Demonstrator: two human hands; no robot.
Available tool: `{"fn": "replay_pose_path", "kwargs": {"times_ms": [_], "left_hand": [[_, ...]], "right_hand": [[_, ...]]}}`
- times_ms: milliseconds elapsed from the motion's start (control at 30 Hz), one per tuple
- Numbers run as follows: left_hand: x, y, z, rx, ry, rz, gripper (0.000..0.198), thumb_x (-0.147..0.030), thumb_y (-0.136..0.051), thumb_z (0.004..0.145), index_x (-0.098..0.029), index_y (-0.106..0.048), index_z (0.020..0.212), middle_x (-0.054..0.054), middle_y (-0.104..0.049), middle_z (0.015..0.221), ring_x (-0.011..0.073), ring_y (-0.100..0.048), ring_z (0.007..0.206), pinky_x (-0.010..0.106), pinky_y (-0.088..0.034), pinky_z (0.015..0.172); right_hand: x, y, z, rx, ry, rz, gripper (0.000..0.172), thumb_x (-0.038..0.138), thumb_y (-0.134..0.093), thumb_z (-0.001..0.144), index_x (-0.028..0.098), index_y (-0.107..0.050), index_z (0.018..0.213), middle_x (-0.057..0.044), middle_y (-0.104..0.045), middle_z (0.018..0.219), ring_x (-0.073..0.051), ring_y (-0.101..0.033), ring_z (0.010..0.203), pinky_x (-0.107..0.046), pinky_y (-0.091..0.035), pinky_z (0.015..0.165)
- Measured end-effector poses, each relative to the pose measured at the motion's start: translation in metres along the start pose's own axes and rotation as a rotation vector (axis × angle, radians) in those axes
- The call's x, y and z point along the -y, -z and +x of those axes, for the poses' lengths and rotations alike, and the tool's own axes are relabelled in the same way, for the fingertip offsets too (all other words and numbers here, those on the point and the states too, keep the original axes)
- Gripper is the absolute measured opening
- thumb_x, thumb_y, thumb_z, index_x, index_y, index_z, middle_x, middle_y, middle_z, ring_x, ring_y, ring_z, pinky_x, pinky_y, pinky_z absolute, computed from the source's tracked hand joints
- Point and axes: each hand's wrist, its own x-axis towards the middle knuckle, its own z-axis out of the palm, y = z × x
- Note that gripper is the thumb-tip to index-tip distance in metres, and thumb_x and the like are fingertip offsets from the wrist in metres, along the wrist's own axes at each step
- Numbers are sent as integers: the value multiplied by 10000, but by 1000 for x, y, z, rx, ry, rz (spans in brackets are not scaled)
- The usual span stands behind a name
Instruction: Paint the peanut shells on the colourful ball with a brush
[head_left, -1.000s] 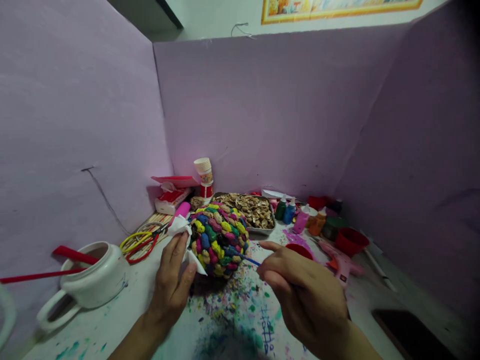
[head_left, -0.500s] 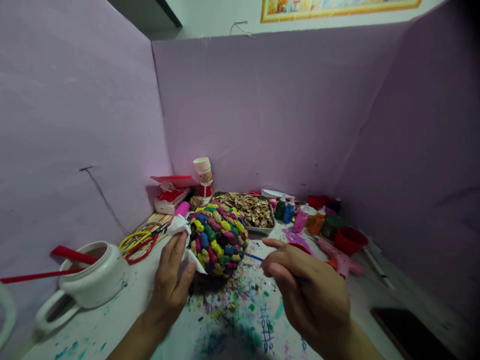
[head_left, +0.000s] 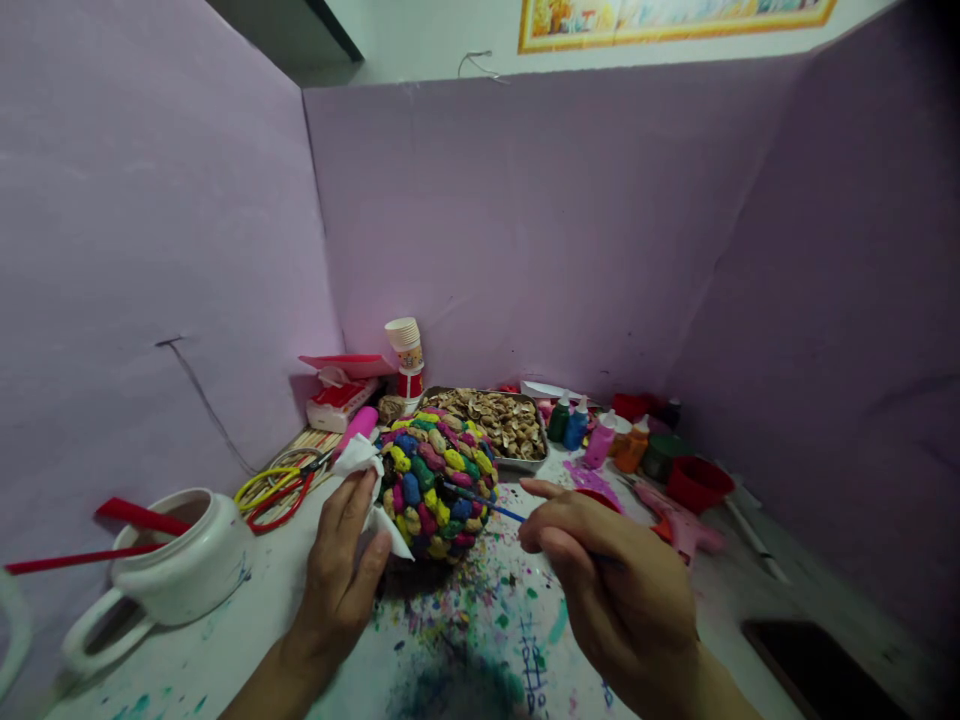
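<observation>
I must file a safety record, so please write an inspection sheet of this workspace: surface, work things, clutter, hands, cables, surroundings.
Surface: white table, paint-stained, with blue writing.
Work things: ball with colourful lumps; brush, tip at the ball; crumpled tissue.
Clutter: white pot, scissors, tray of shells, paint bottles, glue gun, dark flat thing, perhaps a phone.
Hands: left hand lies on the tissue, against the ball, thumb spread; right hand grips the brush.
Cables: power cable, nothing seen; thin wire or string on the left panel.
Surroundings: purple panels left, back and right; picture above the back one.
</observation>
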Motion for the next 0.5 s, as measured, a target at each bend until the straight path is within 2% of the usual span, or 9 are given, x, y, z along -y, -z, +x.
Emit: {"fn": "replay_pose_path", "kwargs": {"times_ms": [233,367,500], "left_hand": [[-1,2,1,19,-32,4,628,-218,-451,940,-316,-260,1530,34,-383,1531,180,-343,1422,320,-324,1148],[-4,1,1,2,-21,-1,615,-223,-446,944,-324,-272,1525,25,-392,1522,161,-350,1415,294,-309,1151],[-4,2,1,6,-4,-5,615,-228,-454,939,-322,-282,1521,48,-404,1515,202,-374,1405,346,-345,1140]], "right_hand": [[-1,2,3,-32,-67,-1,214,114,-483,929,176,-607,766,21,-631,627,-80,-642,573,-266,-591,861],[2,6,5,-72,-127,-36,263,134,-487,932,189,-599,701,30,-624,593,-76,-638,560,-188,-574,704],[-1,5,5,-100,-178,-33,271,173,-499,946,196,-611,700,26,-645,605,-92,-658,566,-182,-536,575]]}}
